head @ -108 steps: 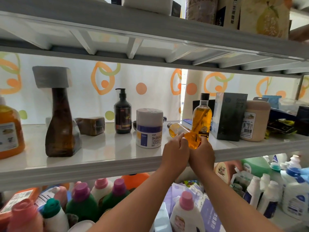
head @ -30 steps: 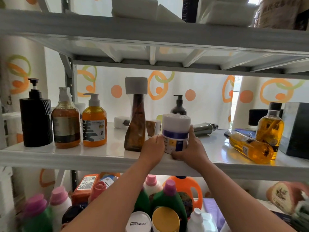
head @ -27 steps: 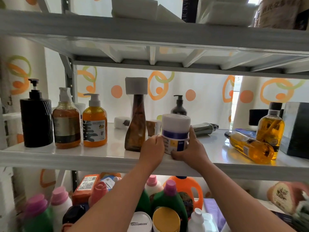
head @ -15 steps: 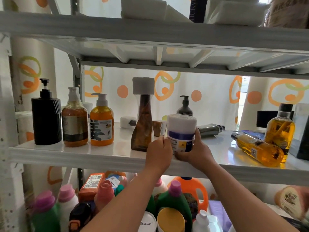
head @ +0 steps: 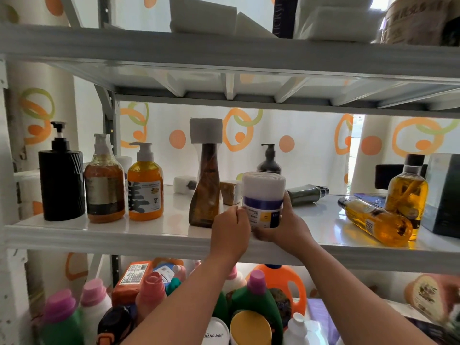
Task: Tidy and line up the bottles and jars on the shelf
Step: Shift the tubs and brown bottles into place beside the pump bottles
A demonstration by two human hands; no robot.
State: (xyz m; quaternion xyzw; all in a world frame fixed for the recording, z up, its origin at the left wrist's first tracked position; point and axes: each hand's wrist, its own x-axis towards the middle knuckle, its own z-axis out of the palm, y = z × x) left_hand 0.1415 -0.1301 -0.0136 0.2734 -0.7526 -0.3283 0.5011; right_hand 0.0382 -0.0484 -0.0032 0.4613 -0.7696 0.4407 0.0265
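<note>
A white jar with a blue band (head: pixel 263 195) stands near the front edge of the white middle shelf (head: pixel 149 235). My left hand (head: pixel 230 234) grips its left side and my right hand (head: pixel 288 226) wraps its right side and base. Just left of it stands a tall brown bottle with a white square cap (head: pixel 205 180). At the far left a black pump bottle (head: pixel 61 180), an amber pump bottle (head: pixel 104 185) and an orange pump bottle (head: pixel 145 188) stand in a row. One yellow oil bottle (head: pixel 375 220) lies on its side at the right, another (head: pixel 408 190) stands upright behind it.
Further back are a dark pump bottle (head: pixel 268 160), a grey tube lying flat (head: pixel 306 194), a small brown block (head: pixel 230 191) and a white block (head: pixel 184 184). A dark box (head: pixel 445 195) stands at the right edge. Detergent bottles (head: pixel 256 302) crowd the shelf below.
A few seconds ago both hands held the yellow oil bottle at the right; it now lies on the shelf. Both hands hold the white jar, turning it slightly; its label faces differently.
</note>
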